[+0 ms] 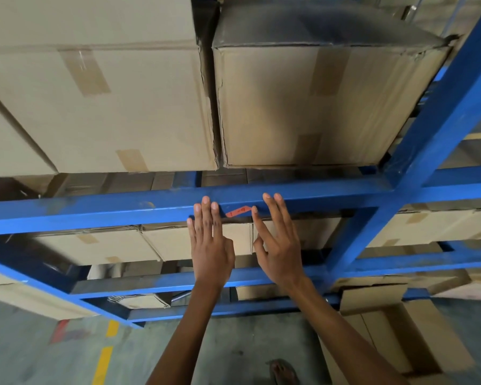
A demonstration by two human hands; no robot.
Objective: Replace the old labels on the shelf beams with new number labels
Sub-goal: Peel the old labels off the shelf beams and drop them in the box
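A small red label [238, 211] with handwritten numbers sticks on the front face of the blue shelf beam [95, 215]. My left hand [210, 240] lies flat with straight fingers, its fingertips touching the beam just left of the label. My right hand [278, 243] is spread with fingers extended; its index fingertip touches the label's right end, and the other fingertips reach the beam's upper edge. Neither hand holds anything.
Two large cardboard boxes [117, 107] [314, 107] stand on the beam above. Smaller boxes [161, 243] fill the shelf below. A blue upright post [428, 129] rises at the right. Grey floor with yellow marks [104, 362] lies beneath, with an open box [400, 340] at the lower right.
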